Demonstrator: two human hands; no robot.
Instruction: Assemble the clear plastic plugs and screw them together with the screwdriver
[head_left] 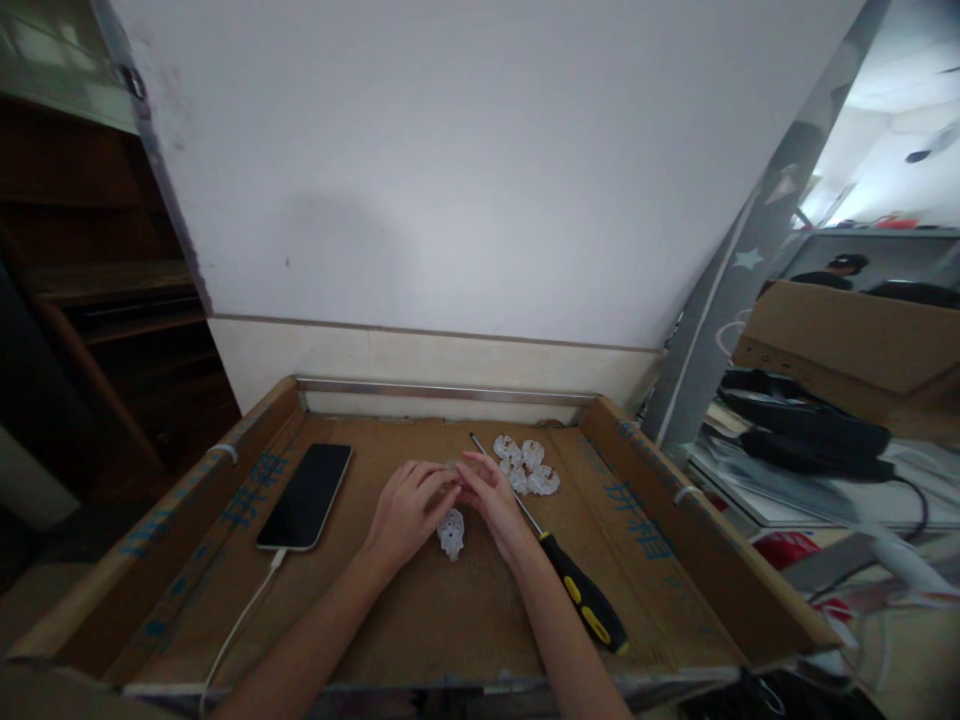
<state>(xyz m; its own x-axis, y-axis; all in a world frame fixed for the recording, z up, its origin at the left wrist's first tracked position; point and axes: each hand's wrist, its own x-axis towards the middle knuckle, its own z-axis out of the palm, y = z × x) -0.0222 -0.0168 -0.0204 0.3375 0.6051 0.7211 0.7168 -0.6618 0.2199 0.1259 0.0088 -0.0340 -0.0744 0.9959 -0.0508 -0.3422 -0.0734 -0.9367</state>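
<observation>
My left hand (405,508) and my right hand (491,500) meet fingertip to fingertip over the middle of a cardboard tray (660,520). Both are curled in a pinch around something small that I cannot make out. A clear plastic part (451,533) lies on the cardboard just below and between the hands. Several more clear plastic parts (527,465) sit in a small heap just right of my right hand. A screwdriver (581,590) with a black and yellow handle lies diagonally under my right wrist, its shaft pointing toward the far wall.
A black phone (306,496) lies face up at the tray's left, with a white cable (240,625) running off the near edge. Wooden shelves (112,330) stand at left. At right, a bench holds black gear (810,425) and a cardboard box (855,345).
</observation>
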